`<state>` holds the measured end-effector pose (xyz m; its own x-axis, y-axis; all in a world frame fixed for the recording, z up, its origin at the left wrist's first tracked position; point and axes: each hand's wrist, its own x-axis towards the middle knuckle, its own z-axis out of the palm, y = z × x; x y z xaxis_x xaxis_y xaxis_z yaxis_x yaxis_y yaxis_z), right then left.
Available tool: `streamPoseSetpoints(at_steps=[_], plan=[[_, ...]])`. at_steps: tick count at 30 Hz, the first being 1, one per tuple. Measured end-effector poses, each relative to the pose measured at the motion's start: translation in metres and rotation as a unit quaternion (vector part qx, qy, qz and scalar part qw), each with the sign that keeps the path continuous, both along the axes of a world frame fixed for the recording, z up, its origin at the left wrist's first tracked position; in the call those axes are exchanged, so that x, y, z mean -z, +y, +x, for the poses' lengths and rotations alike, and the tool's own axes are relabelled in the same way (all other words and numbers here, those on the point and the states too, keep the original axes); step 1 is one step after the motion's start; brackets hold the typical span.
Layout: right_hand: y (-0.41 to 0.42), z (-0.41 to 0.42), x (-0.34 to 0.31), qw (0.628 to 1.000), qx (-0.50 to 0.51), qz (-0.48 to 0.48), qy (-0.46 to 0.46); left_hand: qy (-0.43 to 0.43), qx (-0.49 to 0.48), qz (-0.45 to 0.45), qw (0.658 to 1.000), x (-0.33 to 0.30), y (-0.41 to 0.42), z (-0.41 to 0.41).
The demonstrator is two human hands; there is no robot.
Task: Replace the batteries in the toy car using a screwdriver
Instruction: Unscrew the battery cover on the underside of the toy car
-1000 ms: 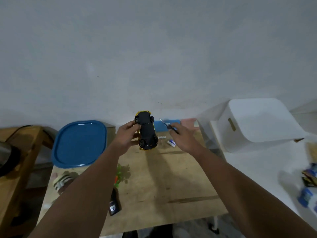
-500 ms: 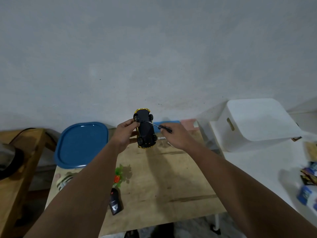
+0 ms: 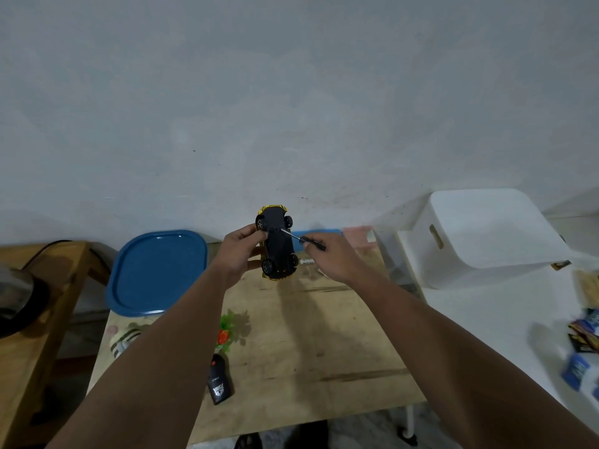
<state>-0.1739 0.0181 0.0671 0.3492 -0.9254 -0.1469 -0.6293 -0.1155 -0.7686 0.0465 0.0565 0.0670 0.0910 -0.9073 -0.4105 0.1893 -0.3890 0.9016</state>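
Since a second ago the screwdriver (image 3: pixel 303 239) has swung in from off to the right; its tip now sits on the car's underside, up near the far axle. Right hand (image 3: pixel 330 257) pinches the dark handle, shaft angled up-left toward the car. Left hand (image 3: pixel 241 251) grips the toy car (image 3: pixel 278 244) by its left flank, thumb tip on the black chassis, and holds it in the air above the far edge of the wooden table (image 3: pixel 291 335).

Step in hand, as I read it: seat the tip in the battery-cover screw. The screw head is too small to make out, so I can't confirm engagement.

To do it well:
- square the shaft to the chassis; it currently comes in at a slant, which risks cam-out
- press along the shaft first, then turn
- brace the car against the left palm, or rest it on the table, so it doesn't twist
- keep the loosened screw over the table

Orientation: car is belly toward the camera, four wheels showing. Long axis runs near-far, almost vertical in view, slightly tilted. Yellow body edge shows at both ends; can't tell nose from tail.

Further out: a small white cylinder, likely a battery (image 3: pixel 307 261), lies on the table just right of the car. Black remote (image 3: pixel 220 379) sits at the near edge, blue lid (image 3: pixel 158 273) to the left, white bin (image 3: pixel 486 234) to the right.
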Motion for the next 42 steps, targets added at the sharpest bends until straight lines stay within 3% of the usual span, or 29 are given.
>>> streamPoseSetpoints(at_steps=[7,10,15,22,25,27,31,33,37,42], plan=[[-0.002,-0.001,-0.011,0.999,-0.012,0.028,0.028,-0.031,0.004,-0.014,0.999,-0.002,0.004,-0.001],[-0.001,0.005,-0.023,0.994,0.015,0.105,-0.005,-0.045,-0.002,-0.025,0.999,-0.003,0.005,-0.002],[-0.002,0.005,-0.046,0.897,0.124,0.393,-0.159,-0.046,-0.009,-0.044,0.998,-0.008,0.003,-0.004],[-0.005,0.005,-0.056,0.826,0.151,0.49,-0.233,-0.048,-0.02,-0.062,0.997,-0.012,0.003,-0.005],[-0.005,0.004,-0.061,0.847,0.152,0.465,-0.208,-0.057,-0.014,-0.066,0.996,-0.011,0.005,-0.006],[-0.004,0.007,-0.059,0.883,0.141,0.417,-0.163,-0.059,-0.014,-0.063,0.996,-0.008,0.007,-0.006],[0.001,0.01,-0.053,0.966,0.083,0.236,-0.059,-0.057,-0.021,-0.053,0.997,-0.009,0.008,-0.007],[0.002,0.011,-0.055,0.987,0.05,0.151,-0.007,-0.053,-0.023,-0.055,0.997,-0.012,0.009,-0.008],[0.0,0.015,-0.055,0.991,0.048,0.12,0.03,-0.04,-0.028,-0.057,0.997,-0.015,0.009,-0.008],[-0.003,0.018,-0.058,0.98,0.081,0.176,-0.033,-0.034,-0.029,-0.059,0.997,-0.018,0.008,-0.006]])
